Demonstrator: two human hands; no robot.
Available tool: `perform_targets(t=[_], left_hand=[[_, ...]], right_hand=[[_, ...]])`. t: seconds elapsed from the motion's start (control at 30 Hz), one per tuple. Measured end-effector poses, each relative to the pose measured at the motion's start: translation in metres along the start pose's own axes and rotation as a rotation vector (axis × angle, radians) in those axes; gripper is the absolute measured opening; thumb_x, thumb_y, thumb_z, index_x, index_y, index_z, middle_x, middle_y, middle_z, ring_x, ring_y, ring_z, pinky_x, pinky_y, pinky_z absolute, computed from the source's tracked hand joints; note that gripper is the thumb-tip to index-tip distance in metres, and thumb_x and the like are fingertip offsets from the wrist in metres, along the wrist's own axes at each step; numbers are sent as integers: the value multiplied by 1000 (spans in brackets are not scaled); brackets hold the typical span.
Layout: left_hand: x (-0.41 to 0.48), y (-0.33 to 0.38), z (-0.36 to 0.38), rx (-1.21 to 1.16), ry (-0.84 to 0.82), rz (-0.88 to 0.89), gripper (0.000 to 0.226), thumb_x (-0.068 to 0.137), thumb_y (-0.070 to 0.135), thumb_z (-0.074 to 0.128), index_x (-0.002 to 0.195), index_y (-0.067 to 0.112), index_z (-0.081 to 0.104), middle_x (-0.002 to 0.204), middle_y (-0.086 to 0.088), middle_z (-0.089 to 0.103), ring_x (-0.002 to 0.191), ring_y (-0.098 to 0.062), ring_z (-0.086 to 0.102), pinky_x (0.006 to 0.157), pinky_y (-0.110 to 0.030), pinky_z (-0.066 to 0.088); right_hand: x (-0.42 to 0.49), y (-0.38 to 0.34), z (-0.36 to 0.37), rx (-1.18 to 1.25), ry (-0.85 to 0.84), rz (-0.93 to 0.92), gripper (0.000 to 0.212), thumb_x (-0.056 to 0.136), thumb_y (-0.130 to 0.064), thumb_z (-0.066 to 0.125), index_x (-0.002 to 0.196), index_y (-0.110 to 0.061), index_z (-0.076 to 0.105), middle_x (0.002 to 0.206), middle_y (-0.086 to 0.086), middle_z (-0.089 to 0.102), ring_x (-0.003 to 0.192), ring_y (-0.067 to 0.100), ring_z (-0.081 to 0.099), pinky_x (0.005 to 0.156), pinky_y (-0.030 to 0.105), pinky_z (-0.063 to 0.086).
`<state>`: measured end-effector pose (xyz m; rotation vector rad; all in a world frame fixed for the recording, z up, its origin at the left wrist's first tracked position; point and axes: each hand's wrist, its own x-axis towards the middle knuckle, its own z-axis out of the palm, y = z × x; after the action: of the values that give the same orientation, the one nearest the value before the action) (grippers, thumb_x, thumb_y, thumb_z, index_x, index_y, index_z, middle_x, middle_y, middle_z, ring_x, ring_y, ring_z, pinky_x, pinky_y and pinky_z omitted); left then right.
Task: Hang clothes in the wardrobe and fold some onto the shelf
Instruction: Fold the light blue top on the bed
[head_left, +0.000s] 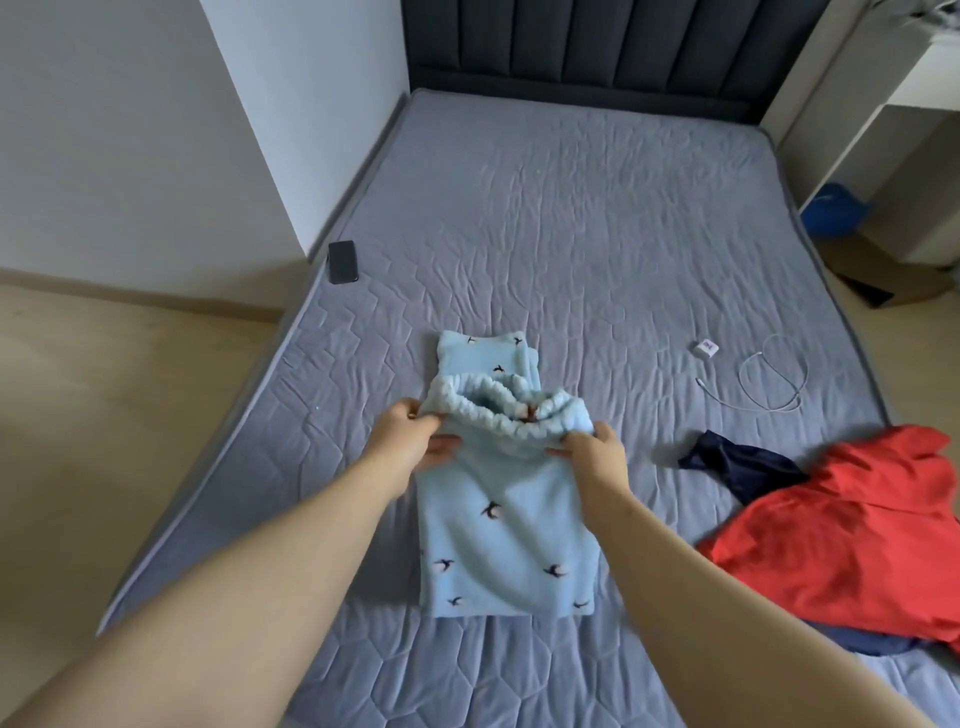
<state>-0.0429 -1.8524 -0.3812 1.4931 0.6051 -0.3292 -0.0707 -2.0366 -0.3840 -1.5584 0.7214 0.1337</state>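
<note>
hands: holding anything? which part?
Yes. Both hands hold the light blue fleece pants by the elastic waistband. The left hand pinches its left end and the right hand its right end. The rest lies on the bed.

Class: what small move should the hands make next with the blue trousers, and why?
Probably lower the waistband flat onto the far folded end of the fleece trousers: left hand and right hand pinch it raised and gaping, mid-fold.

Home bedroom, quilted grey bed (597, 234), padded headboard (597, 47)
</note>
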Motion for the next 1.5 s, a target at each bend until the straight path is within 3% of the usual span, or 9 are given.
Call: perform_targets(t=[0.1, 0.23, 0.33, 0.43, 0.53, 0.8, 1.1, 1.33, 1.5], left_hand=[[57, 60, 11, 21, 4, 215, 11, 94, 5, 47, 99, 10, 55, 92, -8, 63, 62, -12, 66, 59, -25, 56], [115, 83, 19, 213, -15, 215, 68, 92, 20, 56, 148, 20, 17, 141, 0, 36, 117, -20, 49, 97, -35, 46], [127, 45, 25, 226, -71, 108, 25, 92, 14, 55, 107, 30, 45, 125, 1, 46, 92, -11, 55, 79, -28, 50], [141, -7, 30, 251, -32, 34, 28, 89, 7, 56, 76, 25, 38, 84, 5, 47, 68, -9, 50, 69, -27, 44], [160, -68, 32, 331, 10, -42, 16, 87, 8, 58, 96, 18, 50, 96, -1, 53, 89, -22, 54, 79, -30, 44], [195, -204, 32, 640, 81, -142, 72, 72, 23, 76, 135, 11, 42, 131, -12, 51, 115, -27, 54, 95, -34, 46], [202, -274, 33, 517, 289, -353, 101, 60, 38, 84, 139, 13, 27, 134, -11, 42, 120, -32, 46, 100, -44, 42], [192, -288, 25, 295, 237, -348, 54, 70, 19, 80, 116, 2, 58, 106, -10, 63, 85, -22, 58, 73, -27, 45], [160, -290, 18, 303, 220, -459, 56, 71, 20, 80, 117, 1, 56, 112, -14, 62, 97, -27, 61, 81, -31, 49]], right_hand=[[46, -56, 26, -17, -70, -229, 24, 84, -2, 51, 97, -23, 49, 100, 6, 56, 79, 17, 54, 60, 26, 44], [87, -72, 51, 38, -258, -285, 81, 88, 0, 54, 148, -28, 7, 147, 2, 32, 129, 22, 42, 101, 41, 42], [97, -29, 50, -27, -297, -147, 79, 89, 1, 53, 149, -26, 8, 150, 6, 28, 126, 22, 43, 100, 34, 40], [114, 26, 44, -137, -264, 50, 75, 89, -6, 55, 148, -29, 14, 148, 8, 30, 127, 25, 42, 102, 36, 37], [137, 82, 42, -187, -227, 165, 68, 89, -8, 56, 146, -25, 23, 147, 10, 31, 128, 26, 42, 99, 33, 36], [173, 189, 23, -616, -36, 287, 77, 79, -32, 64, 144, -28, 24, 146, 3, 30, 130, 30, 35, 106, 49, 32], [205, 247, 12, -232, -27, 346, 52, 77, -27, 74, 112, -23, 35, 110, 0, 50, 91, 18, 52, 76, 37, 46], [200, 274, 2, -185, 3, 458, 19, 80, -20, 71, 84, -13, 54, 76, 4, 53, 59, 15, 45, 47, 26, 34], [159, 278, -11, -133, 6, 594, 20, 84, -18, 66, 74, -16, 49, 71, 3, 50, 58, 16, 42, 52, 26, 38]])
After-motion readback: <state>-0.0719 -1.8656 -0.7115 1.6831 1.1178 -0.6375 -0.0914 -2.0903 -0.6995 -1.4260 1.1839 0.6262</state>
